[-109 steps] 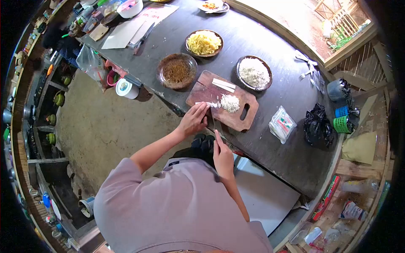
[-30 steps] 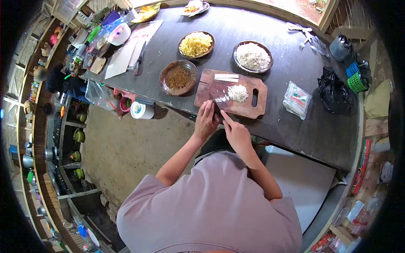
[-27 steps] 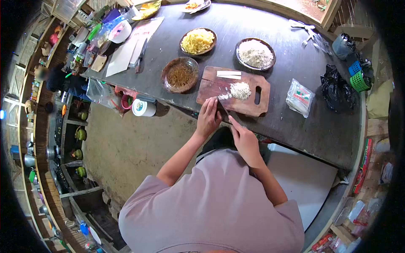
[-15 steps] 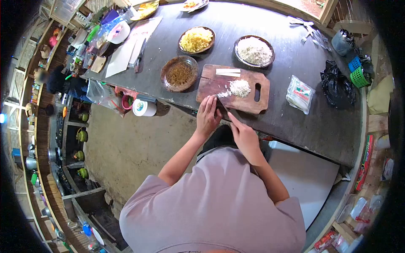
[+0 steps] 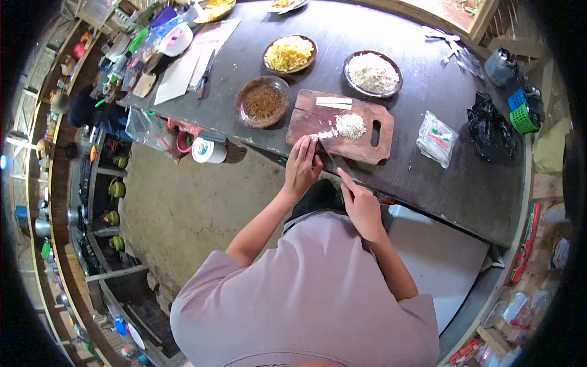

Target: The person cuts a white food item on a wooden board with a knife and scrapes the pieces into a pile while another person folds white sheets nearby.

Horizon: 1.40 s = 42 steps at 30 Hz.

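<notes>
On the near left part of the wooden cutting board (image 5: 367,150), my left hand (image 5: 301,165) presses its bent fingers down, with a bit of white food showing at the fingertips. My right hand (image 5: 362,209) is closed around the handle of a knife (image 5: 331,158). Its blade points up toward the board, right beside the left fingertips. Thin white shreds (image 5: 351,126) are heaped on the board, and loose ones trail toward my left hand. Farther back on the board lie pale flat strips (image 5: 334,103). What the left fingers cover is mostly hidden.
Behind the board are a bowl of yellow pieces (image 5: 289,53), a bowl of white flour-like food (image 5: 372,72) and a brown dish (image 5: 247,116). To the right lie a white packet (image 5: 436,139) and a black plastic bag (image 5: 489,125). A person (image 5: 85,113) is at far left.
My right hand and the knife handle have shifted slightly down and right. The left hand stays at the same spot on the board. The whole view has moved a little.
</notes>
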Available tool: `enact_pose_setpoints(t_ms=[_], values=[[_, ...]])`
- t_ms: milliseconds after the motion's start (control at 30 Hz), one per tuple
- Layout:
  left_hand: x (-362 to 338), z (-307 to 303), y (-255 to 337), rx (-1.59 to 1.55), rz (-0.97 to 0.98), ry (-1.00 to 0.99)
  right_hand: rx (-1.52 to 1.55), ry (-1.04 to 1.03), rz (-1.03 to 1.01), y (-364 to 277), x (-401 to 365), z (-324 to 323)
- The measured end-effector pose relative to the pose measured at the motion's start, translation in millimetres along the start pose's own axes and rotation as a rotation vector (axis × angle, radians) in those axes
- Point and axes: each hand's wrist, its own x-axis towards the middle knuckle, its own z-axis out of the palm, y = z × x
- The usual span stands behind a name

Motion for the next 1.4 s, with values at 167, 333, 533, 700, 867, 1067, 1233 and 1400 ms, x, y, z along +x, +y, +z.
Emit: enact_pose_setpoints(t_ms=[167,333,533,700,867,1067,1233,1400], values=[[-2.0,3.9,-4.0,0.024,0.027,0.001,-0.109,-0.036,0.042,-15.7,32.8,12.6],[-1.8,1.8,-8.9,0.033,0.031,-0.015,-0.135,-0.065,0.055,-9.2,16.9,7.2],[2.6,-0.5,-10.4,0.01,0.079,-0.005,-0.059,0.03,-0.015,-4.4,13.9,5.6],[0.3,-0.2,-18.4,0.05,0.11,-0.022,-0.122,0.003,-0.011,-10.1,41.4,24.4],[4.4,-8.1,-8.0,0.034,0.103,-0.05,-0.116,-0.031,0.047,-3.1,-10.1,-5.4],[2.1,-7.8,-9.3,0.03,0.097,-0.082,-0.128,0.023,-0.014,-7.6,37.5,25.6],[0.4,-7.4,-13.1,0.038,0.107,-0.127,-0.06,-0.003,0.002,-1.3,6.7,10.1],[-0.3,-6.6,-13.0,0.036,0.115,-0.115,-0.081,-0.038,0.032,-9.9,20.3,17.5]])
